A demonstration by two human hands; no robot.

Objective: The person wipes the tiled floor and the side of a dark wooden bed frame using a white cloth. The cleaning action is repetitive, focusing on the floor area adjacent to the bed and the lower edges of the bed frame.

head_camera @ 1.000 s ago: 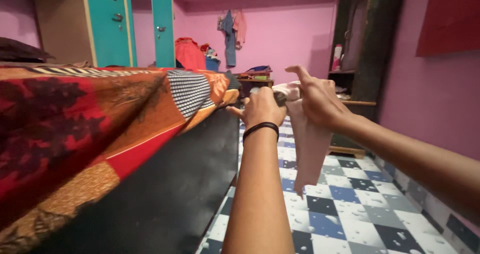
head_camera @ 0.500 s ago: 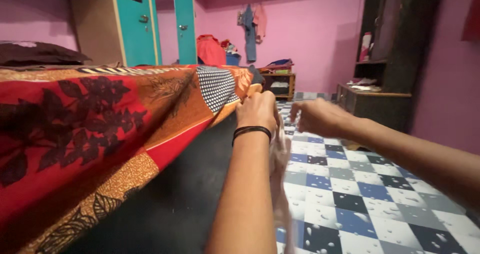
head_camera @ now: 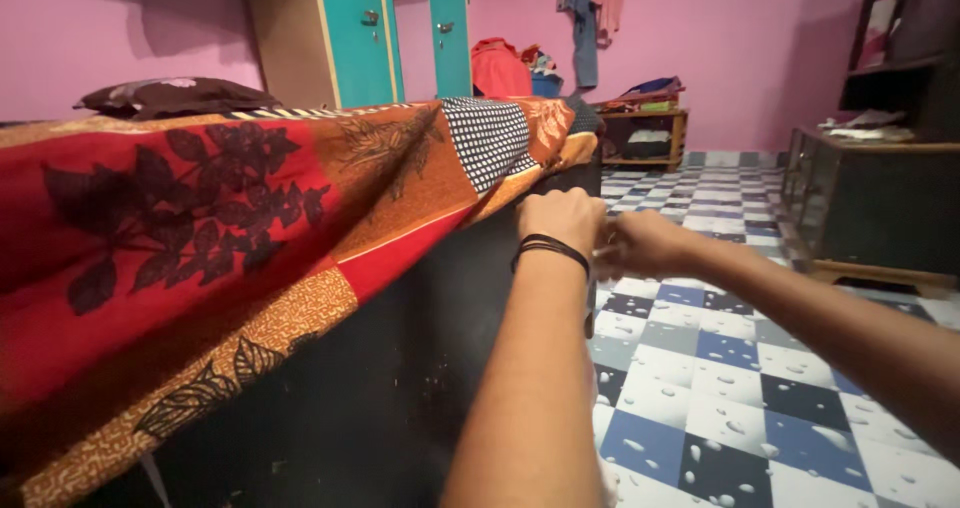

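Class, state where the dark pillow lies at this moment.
In the head view, the dark pillow lies upper left, on the far end of the red-and-orange patterned bedspread, before the teal wardrobe doors.

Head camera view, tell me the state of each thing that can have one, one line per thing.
Left hand: closed in a fist beside the bed edge.
Right hand: fingers curled, meeting the left hand.
Pale cloth: mostly hidden behind the left forearm, hanging down.
Red and orange patterned bedsheet: draped over the bed side.
Teal wardrobe doors: closed.
Dark pillow: lying flat.
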